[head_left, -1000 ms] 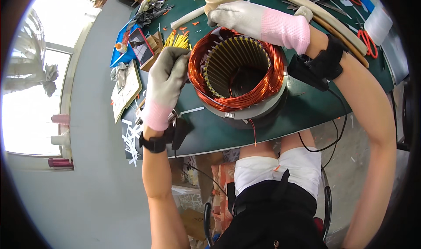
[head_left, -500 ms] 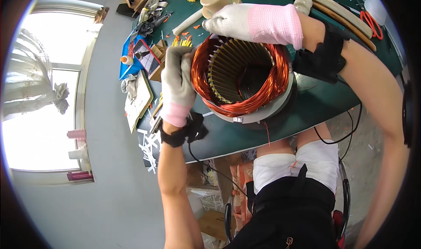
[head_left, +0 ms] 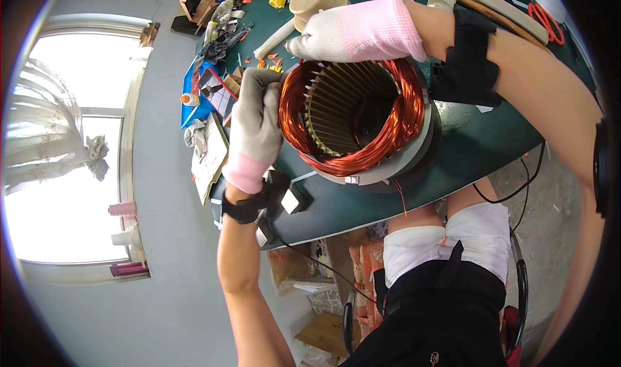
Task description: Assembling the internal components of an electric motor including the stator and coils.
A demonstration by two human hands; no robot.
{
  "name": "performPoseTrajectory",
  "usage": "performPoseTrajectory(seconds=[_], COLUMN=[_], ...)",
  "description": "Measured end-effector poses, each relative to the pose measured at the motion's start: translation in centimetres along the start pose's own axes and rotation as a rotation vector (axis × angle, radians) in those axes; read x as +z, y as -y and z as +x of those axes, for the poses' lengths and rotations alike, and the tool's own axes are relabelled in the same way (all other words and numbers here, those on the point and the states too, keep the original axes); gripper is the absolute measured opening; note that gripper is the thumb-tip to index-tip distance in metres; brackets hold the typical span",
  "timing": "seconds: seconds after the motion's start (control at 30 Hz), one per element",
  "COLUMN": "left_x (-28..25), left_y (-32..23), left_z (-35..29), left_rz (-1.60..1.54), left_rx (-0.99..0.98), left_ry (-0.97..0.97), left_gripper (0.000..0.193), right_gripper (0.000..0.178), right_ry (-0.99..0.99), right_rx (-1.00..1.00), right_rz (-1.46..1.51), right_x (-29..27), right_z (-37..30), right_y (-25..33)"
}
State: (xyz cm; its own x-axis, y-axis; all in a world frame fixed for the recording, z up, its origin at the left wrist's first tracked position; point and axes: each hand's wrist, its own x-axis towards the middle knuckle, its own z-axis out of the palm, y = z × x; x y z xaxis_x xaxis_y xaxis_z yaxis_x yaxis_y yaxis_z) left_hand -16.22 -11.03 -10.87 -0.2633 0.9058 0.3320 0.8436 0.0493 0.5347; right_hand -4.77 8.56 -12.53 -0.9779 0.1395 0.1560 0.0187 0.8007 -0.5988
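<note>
A motor stator (head_left: 396,166) stands on the table, its slotted bore tilted toward me. Orange-red copper winding (head_left: 409,111) is bundled round its upper end. My left hand (head_left: 253,118), in a white glove with a pink cuff, is closed at the winding's left side, its fingertips bent against the edge. At the far rim my right hand (head_left: 352,34), gloved alike, lies across the winding with fingers bent down and partly hidden. Thin red lead wires (head_left: 400,195) hang from the stator's near side. Black straps circle both my wrists.
Beyond my right hand stands a cream spool-like part (head_left: 317,3). At the left lie a blue tray (head_left: 189,82), a phone (head_left: 218,92) and an open notebook (head_left: 210,157). Red-handled scissors (head_left: 546,23) lie far right. A black cable (head_left: 323,267) runs below the table edge.
The view has shifted slightly. My right hand has slid a little left along the far rim. My left wrist has swung outward, and dark blocks with white faces now show beside it.
</note>
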Motion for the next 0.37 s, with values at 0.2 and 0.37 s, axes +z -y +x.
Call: performPoseTrajectory(seconds=[0.2, 0.37], left_x=[-2.3, -1.3], left_y=[-1.7, -0.8], left_z=[-0.4, 0.0], left_rz=[-0.112, 0.032], left_rx=[-0.318, -0.093], left_ry=[0.192, 0.102], left_gripper=[0.016, 0.015], right_gripper=[0.036, 0.037], right_ry=[0.003, 0.232], right_rx=[-0.041, -0.025], right_rz=[0.131, 0.276], right_x=[-0.2, -3.0], right_z=[-1.2, -1.4], right_y=[0.4, 0.1])
